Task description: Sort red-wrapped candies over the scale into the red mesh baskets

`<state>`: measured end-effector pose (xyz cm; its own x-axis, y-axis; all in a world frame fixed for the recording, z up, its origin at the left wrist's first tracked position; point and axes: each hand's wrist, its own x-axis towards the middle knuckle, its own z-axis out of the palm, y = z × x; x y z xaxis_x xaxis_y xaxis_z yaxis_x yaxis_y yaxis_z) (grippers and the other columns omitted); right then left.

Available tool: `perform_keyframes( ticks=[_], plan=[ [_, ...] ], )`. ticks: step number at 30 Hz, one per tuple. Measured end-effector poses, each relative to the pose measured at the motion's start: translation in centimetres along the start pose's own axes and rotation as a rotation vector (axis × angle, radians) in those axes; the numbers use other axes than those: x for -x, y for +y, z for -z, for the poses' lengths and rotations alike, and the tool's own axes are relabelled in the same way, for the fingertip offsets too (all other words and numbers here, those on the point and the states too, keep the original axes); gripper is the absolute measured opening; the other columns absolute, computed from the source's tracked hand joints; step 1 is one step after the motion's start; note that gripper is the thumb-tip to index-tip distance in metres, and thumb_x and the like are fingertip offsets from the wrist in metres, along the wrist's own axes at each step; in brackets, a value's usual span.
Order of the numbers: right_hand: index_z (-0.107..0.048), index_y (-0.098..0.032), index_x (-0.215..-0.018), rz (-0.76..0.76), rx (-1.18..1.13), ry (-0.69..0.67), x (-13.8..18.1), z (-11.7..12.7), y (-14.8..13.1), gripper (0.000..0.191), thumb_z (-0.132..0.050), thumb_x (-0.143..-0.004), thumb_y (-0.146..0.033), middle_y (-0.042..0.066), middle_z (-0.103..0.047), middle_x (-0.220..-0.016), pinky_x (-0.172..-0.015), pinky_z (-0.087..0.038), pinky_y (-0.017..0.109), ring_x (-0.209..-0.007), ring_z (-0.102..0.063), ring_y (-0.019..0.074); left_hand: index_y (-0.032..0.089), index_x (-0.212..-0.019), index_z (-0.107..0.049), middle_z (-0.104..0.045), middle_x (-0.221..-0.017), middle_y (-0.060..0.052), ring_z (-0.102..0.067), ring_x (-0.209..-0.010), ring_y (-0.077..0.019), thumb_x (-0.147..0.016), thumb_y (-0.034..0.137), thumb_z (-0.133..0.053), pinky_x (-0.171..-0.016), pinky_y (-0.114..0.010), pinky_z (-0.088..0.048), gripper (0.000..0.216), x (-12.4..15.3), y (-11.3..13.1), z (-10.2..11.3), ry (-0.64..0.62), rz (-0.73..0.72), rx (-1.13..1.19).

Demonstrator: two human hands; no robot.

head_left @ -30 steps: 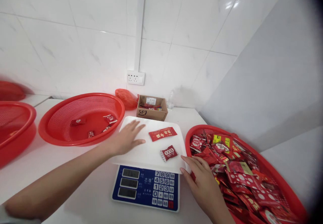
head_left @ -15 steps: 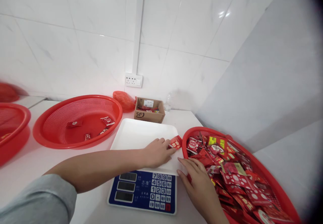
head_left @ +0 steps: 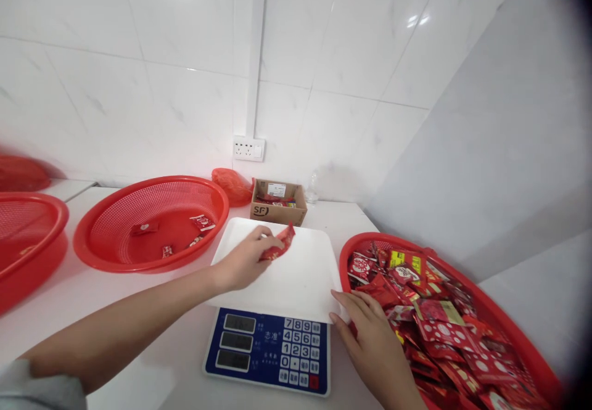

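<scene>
My left hand (head_left: 247, 256) is closed on a red snack packet (head_left: 281, 243), held over the white weighing tray (head_left: 296, 280) of a digital scale. Part of the packet is hidden by the fingers. At the tray's right edge my right hand (head_left: 367, 330) has its fingers on top and its thumb lower down, pinching the rim near the corner. The blue keypad panel (head_left: 271, 348) of the scale faces me below the tray. Right beside it stands a red basket (head_left: 351, 243) heaped with red snack packets (head_left: 439, 330).
Left of the scale is a red perforated basket (head_left: 111, 225) with several packets in it. Another red basket (head_left: 50, 219) stands at the far left. Behind the tray are a small cardboard box (head_left: 280, 214) and a red plastic bag (head_left: 234, 188), near the tiled wall.
My left hand has carried the red packet from the tray's right edge leftward and up across the tray. My right hand keeps its place at the rim. The view has shifted slightly left.
</scene>
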<state>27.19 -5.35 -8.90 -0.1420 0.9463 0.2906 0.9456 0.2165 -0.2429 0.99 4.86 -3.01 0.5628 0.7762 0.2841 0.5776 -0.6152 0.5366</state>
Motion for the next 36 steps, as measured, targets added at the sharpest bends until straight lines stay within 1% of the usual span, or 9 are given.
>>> perform_keyframes(
  ticks=[6, 8, 12, 16, 20, 22, 25, 30, 36],
  plan=[
    [-0.063, -0.021, -0.117, -0.016, -0.019, 0.02, -0.1, 0.1, -0.3, 0.035, -0.046, -0.089, -0.034, 0.007, -0.067, -0.114, -0.091, -0.048, 0.046, -0.113, -0.053, 0.0289, 0.022, -0.112, -0.059, -0.047, -0.117, -0.009, -0.058, -0.094, -0.0198, -0.085, 0.024, -0.045, -0.082, -0.033, -0.05, 0.03, 3.2, -3.8, 5.3, 0.312, 0.197, -0.2],
    [-0.063, -0.022, -0.116, -0.026, -0.033, 0.025, -0.2, 0.1, -0.4, 0.034, -0.047, -0.088, -0.033, 0.007, -0.067, -0.113, -0.091, -0.047, 0.046, -0.113, -0.052, 0.0288, 0.02, -0.113, -0.058, -0.046, -0.122, -0.011, -0.059, -0.091, -0.0214, -0.085, 0.027, -0.043, -0.08, -0.035, -0.051, 0.032, 4.2, -5.4, 6.3, 0.342, 0.3, -0.299],
    [-0.063, -0.021, -0.116, -0.064, -0.086, 0.0, -0.2, 0.5, -0.7, 0.035, -0.047, -0.088, -0.033, 0.007, -0.066, -0.115, -0.095, -0.045, 0.048, -0.116, -0.05, 0.029, 0.019, -0.121, -0.053, -0.04, -0.132, -0.016, -0.052, -0.111, -0.0349, -0.086, 0.027, -0.039, -0.082, -0.046, -0.05, 0.038, 5.6, -8.1, 7.1, 0.309, 0.444, -0.545],
    [-0.06, -0.019, -0.119, -0.128, -0.218, -0.012, -0.4, 1.0, -0.6, 0.038, -0.045, -0.088, -0.037, 0.01, -0.061, -0.123, -0.101, -0.04, 0.049, -0.119, -0.048, 0.0274, 0.019, -0.121, -0.051, -0.038, -0.137, -0.02, -0.041, -0.122, -0.0454, -0.088, 0.033, -0.041, -0.089, -0.059, -0.042, 0.037, 5.7, -8.5, 6.8, 0.317, 0.427, -0.607],
    [-0.052, -0.016, -0.126, -0.247, -0.372, 0.025, -0.7, 1.7, -0.3, 0.044, -0.042, -0.089, -0.037, 0.012, -0.051, -0.135, -0.106, -0.037, 0.045, -0.126, -0.045, 0.0241, 0.018, -0.121, -0.05, -0.035, -0.141, -0.016, -0.034, -0.13, -0.0421, -0.088, 0.036, -0.043, -0.101, -0.057, -0.036, 0.038, 4.6, -7.3, 5.7, 0.405, 0.329, -0.489],
    [-0.043, -0.014, -0.134, -0.308, -0.397, -0.031, -0.8, 2.3, -0.2, 0.048, -0.037, -0.091, -0.035, 0.013, -0.048, -0.138, -0.107, -0.035, 0.043, -0.128, -0.044, 0.0221, 0.018, -0.121, -0.049, -0.033, -0.142, -0.016, -0.034, -0.13, -0.0405, -0.088, 0.04, -0.043, -0.102, -0.055, -0.036, 0.04, 4.1, -6.8, 5.0, 0.397, 0.302, -0.428],
    [-0.034, -0.016, -0.141, -0.353, -0.374, -0.182, -1.1, 3.4, 0.2, 0.051, -0.032, -0.093, -0.033, 0.011, -0.048, -0.14, -0.106, -0.036, 0.041, -0.129, -0.044, 0.0202, 0.019, -0.124, -0.048, -0.035, -0.142, -0.016, -0.033, -0.131, -0.0396, -0.088, 0.044, -0.042, -0.101, -0.056, -0.037, 0.044, 3.3, -6.4, 4.0, 0.354, 0.275, -0.347],
    [-0.05, -0.02, -0.131, -0.371, -0.275, -0.326, -1.5, 4.7, 2.1, 0.042, -0.038, -0.091, -0.028, 0.007, -0.053, -0.136, -0.104, -0.039, 0.039, -0.125, -0.049, 0.021, 0.02, -0.124, -0.05, -0.038, -0.141, -0.015, -0.032, -0.133, -0.0359, -0.087, 0.049, -0.04, -0.103, -0.054, -0.035, 0.048, 2.4, -6.1, 3.1, 0.31, 0.264, -0.278],
    [-0.047, -0.016, -0.136, -0.354, -0.067, -0.373, -1.5, 4.0, 4.4, 0.057, -0.054, -0.079, -0.017, 0.015, -0.035, -0.148, -0.107, -0.03, 0.05, -0.135, -0.032, 0.0311, 0.02, -0.122, -0.052, -0.041, -0.139, -0.015, -0.037, -0.131, -0.0334, -0.087, 0.049, -0.04, -0.104, -0.051, -0.035, 0.047, 2.4, -6.3, 2.3, 0.302, 0.177, -0.204]
  ],
)
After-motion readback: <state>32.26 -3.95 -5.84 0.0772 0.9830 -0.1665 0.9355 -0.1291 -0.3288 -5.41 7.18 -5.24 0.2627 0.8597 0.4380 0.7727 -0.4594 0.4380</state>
